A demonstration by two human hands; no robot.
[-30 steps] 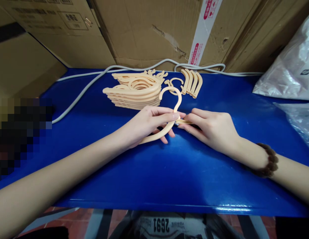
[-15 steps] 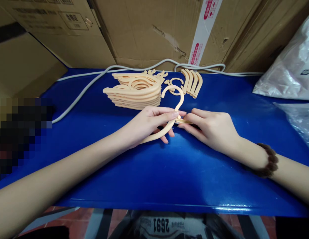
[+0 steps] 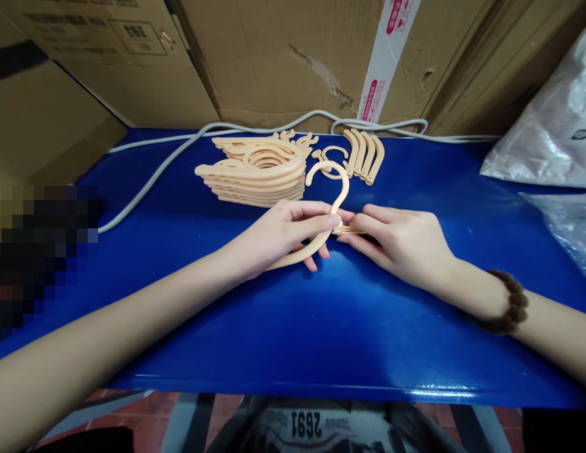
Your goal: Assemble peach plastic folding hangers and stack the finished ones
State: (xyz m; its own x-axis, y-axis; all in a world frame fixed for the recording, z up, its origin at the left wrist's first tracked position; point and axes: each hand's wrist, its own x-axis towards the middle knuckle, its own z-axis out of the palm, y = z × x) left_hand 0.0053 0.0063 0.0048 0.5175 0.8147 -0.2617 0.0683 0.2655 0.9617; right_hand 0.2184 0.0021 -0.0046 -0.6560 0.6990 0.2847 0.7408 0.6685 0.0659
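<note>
So, the cream hanger (image 3: 345,188) is up in the hands over the blue surface (image 3: 293,340), in front of the hanger stack (image 3: 259,179). Left hand (image 3: 278,229) has a pinched grip on it just below the hook; right hand's (image 3: 406,236) grip is narrow too, closed on a slim cream piece (image 3: 352,230). Compared with a second ago, the hook's a touch further right, hands barely budged. Clothing (image 3: 274,425) below reads "2691" upside down; red print on the white tape (image 3: 378,63) is too small for me.

seemingly a workshop: stacked hangers (image 3: 259,185), loose parts (image 3: 378,158), blue table (image 3: 293,340), cardboard boxes (image 3: 259,63).
</note>
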